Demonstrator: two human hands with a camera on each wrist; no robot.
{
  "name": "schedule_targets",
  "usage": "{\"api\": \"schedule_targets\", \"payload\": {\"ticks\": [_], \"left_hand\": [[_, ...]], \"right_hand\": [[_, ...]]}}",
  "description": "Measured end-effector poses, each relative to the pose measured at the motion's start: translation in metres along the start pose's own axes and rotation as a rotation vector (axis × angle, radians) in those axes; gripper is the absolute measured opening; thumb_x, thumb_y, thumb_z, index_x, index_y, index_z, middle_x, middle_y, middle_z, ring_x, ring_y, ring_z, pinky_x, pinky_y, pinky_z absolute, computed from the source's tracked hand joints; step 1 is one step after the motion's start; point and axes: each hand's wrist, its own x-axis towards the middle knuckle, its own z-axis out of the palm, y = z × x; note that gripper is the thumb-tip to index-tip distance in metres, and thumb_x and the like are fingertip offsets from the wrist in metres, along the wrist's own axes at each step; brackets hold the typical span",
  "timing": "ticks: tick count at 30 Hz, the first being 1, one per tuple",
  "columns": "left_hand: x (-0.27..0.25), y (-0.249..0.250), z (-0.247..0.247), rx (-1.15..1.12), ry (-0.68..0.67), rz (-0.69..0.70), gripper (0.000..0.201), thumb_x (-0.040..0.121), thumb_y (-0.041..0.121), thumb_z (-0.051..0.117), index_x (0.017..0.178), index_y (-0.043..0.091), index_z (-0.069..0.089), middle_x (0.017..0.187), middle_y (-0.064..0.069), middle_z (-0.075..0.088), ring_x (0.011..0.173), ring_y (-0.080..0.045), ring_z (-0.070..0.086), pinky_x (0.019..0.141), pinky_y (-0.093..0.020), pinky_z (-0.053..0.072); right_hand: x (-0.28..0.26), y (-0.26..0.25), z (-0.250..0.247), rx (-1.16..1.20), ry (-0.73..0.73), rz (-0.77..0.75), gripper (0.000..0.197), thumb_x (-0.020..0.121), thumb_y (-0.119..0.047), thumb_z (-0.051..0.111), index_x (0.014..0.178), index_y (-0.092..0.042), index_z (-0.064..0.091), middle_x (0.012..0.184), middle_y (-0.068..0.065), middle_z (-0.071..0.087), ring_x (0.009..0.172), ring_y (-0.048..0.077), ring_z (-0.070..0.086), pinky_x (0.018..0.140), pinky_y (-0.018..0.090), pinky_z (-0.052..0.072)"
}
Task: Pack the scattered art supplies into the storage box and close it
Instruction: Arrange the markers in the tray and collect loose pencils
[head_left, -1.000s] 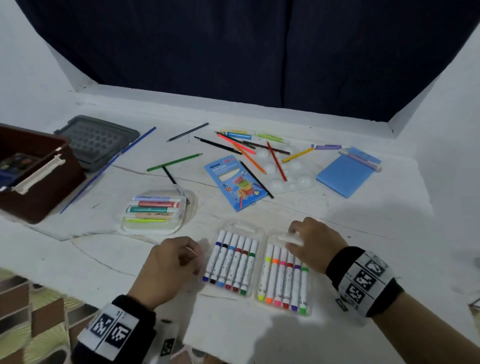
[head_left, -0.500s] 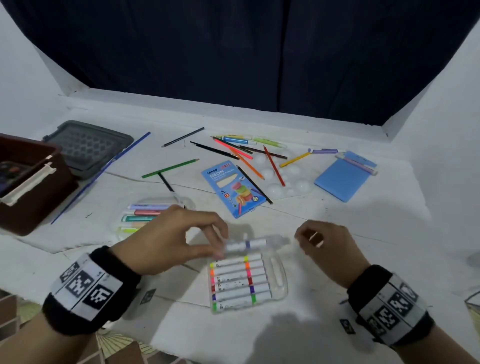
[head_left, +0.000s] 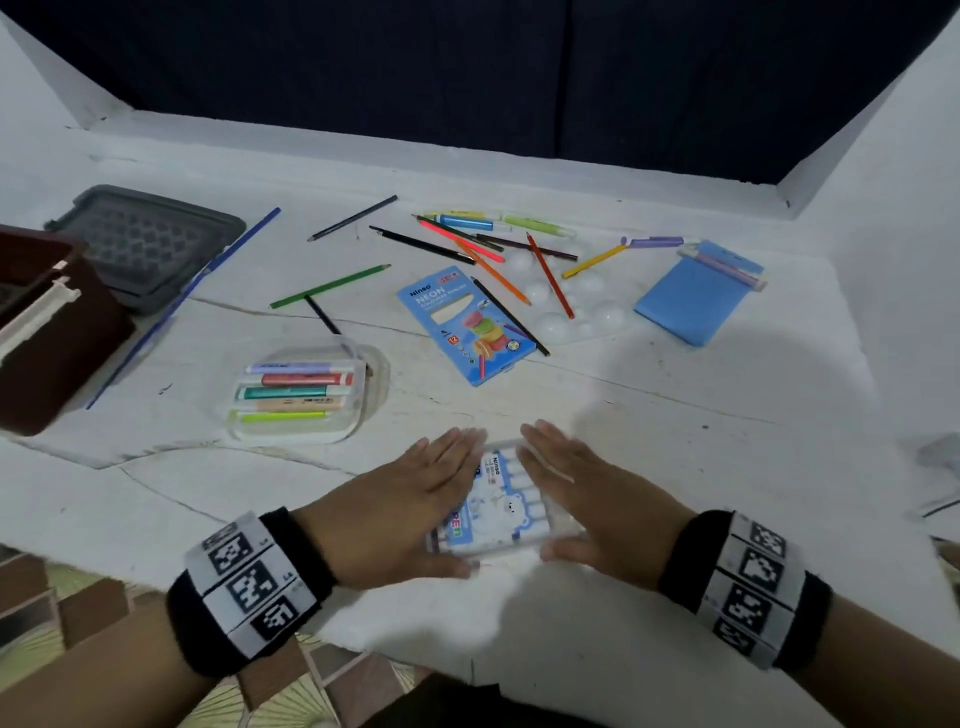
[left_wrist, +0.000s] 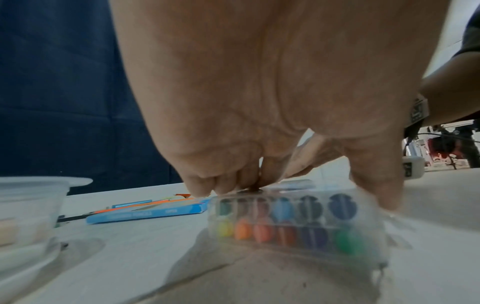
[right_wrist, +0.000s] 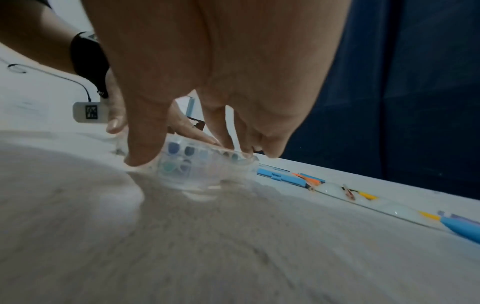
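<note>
A clear marker case lies shut near the table's front edge, its printed lid facing up. My left hand lies flat on its left half and my right hand flat on its right half, fingers straight, thumbs at the near edge. The left wrist view shows the coloured marker ends inside the case under my left hand. The case also shows under my right hand. The brown storage box stands open at far left, away from both hands.
The grey lid lies behind the box. A second clear case of highlighters sits left of my hands. Farther back lie a blue pencil carton, loose coloured pencils, a white palette and a blue notepad.
The marker case lay open in two halves. My left hand folded one half over the other, and now both hands press flat on the shut case.
</note>
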Motion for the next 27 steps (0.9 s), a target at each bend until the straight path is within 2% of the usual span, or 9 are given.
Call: {"api": "schedule_targets", "payload": {"ticks": [2, 4, 6, 7, 10, 14, 16, 21, 27], "left_hand": [[0.005, -0.003, -0.001, 0.019, 0.019, -0.012, 0.104, 0.09, 0.068, 0.037, 0.155, 0.011, -0.021, 0.162, -0.005, -0.029, 0.149, -0.015, -0.026, 0.122, -0.027, -0.013], [0.01, -0.008, -0.004, 0.006, 0.024, -0.012, 0.103, 0.094, 0.059, 0.047, 0.155, 0.009, -0.02, 0.162, -0.007, -0.029, 0.15, -0.016, -0.025, 0.12, -0.025, -0.014], [0.012, -0.014, -0.007, -0.018, 0.032, 0.014, 0.103, 0.094, 0.055, 0.051, 0.156, 0.008, -0.017, 0.163, -0.008, -0.025, 0.151, -0.017, -0.022, 0.119, -0.024, -0.013], [0.013, -0.017, -0.007, -0.017, 0.039, 0.022, 0.103, 0.093, 0.053, 0.054, 0.156, 0.008, -0.014, 0.164, -0.009, -0.021, 0.152, -0.018, -0.018, 0.122, -0.025, -0.009], [0.013, -0.017, -0.01, 0.024, 0.067, 0.006, 0.104, 0.086, 0.052, 0.062, 0.158, 0.005, 0.003, 0.166, -0.016, 0.005, 0.154, -0.028, 0.008, 0.124, -0.034, 0.019], [0.017, -0.007, -0.015, 0.121, 0.081, -0.013, 0.098, 0.068, 0.05, 0.073, 0.142, -0.006, 0.043, 0.144, -0.028, 0.047, 0.132, -0.039, 0.049, 0.106, -0.041, 0.048], [0.018, -0.007, -0.011, 0.143, 0.111, 0.002, 0.102, 0.067, 0.05, 0.074, 0.143, -0.009, 0.041, 0.144, -0.03, 0.046, 0.132, -0.041, 0.048, 0.109, -0.042, 0.045], [0.014, -0.017, -0.008, 0.046, 0.14, 0.087, 0.105, 0.08, 0.049, 0.067, 0.156, -0.001, 0.013, 0.163, -0.025, 0.01, 0.151, -0.035, 0.016, 0.122, -0.034, 0.017], [0.008, -0.046, -0.01, -0.173, 0.141, 0.152, 0.1, 0.086, 0.056, 0.067, 0.159, 0.012, 0.015, 0.167, -0.009, 0.004, 0.154, -0.018, 0.003, 0.12, -0.02, 0.001]], "right_hand": [[0.008, -0.003, -0.002, -0.063, 0.034, 0.012, 0.097, 0.087, -0.054, 0.061, 0.155, -0.008, 0.009, 0.163, 0.009, -0.004, 0.15, 0.021, -0.008, 0.12, 0.03, -0.003], [0.015, -0.008, -0.003, -0.063, 0.057, 0.054, 0.098, 0.082, -0.056, 0.065, 0.153, -0.006, 0.018, 0.16, 0.012, 0.011, 0.149, 0.026, 0.008, 0.121, 0.036, 0.018], [0.022, -0.015, -0.005, -0.067, 0.074, 0.098, 0.102, 0.074, -0.058, 0.067, 0.15, -0.006, 0.024, 0.151, 0.01, 0.025, 0.137, 0.026, 0.024, 0.11, 0.039, 0.04], [0.025, -0.019, -0.008, -0.088, 0.065, 0.117, 0.104, 0.07, -0.06, 0.066, 0.149, -0.007, 0.025, 0.145, 0.009, 0.029, 0.13, 0.025, 0.028, 0.104, 0.038, 0.044], [0.037, -0.028, -0.019, -0.187, 0.013, 0.178, 0.114, 0.059, -0.071, 0.066, 0.148, -0.011, 0.026, 0.135, 0.006, 0.034, 0.119, 0.022, 0.033, 0.1, 0.035, 0.042], [0.049, -0.037, -0.03, -0.273, -0.052, 0.223, 0.119, 0.052, -0.075, 0.069, 0.144, -0.011, 0.029, 0.131, 0.006, 0.037, 0.118, 0.022, 0.034, 0.098, 0.034, 0.04], [0.05, -0.041, -0.032, -0.275, -0.064, 0.241, 0.119, 0.052, -0.074, 0.071, 0.143, -0.01, 0.03, 0.132, 0.006, 0.037, 0.118, 0.022, 0.034, 0.099, 0.035, 0.039], [0.049, -0.043, -0.028, -0.217, -0.073, 0.299, 0.125, 0.055, -0.074, 0.072, 0.15, -0.013, 0.018, 0.14, 0.004, 0.029, 0.124, 0.02, 0.031, 0.106, 0.032, 0.036], [0.045, -0.044, -0.027, 0.023, -0.054, 0.275, 0.123, 0.064, -0.069, 0.073, 0.154, -0.015, 0.01, 0.159, 0.0, 0.012, 0.143, 0.015, 0.018, 0.118, 0.025, 0.019]]}}
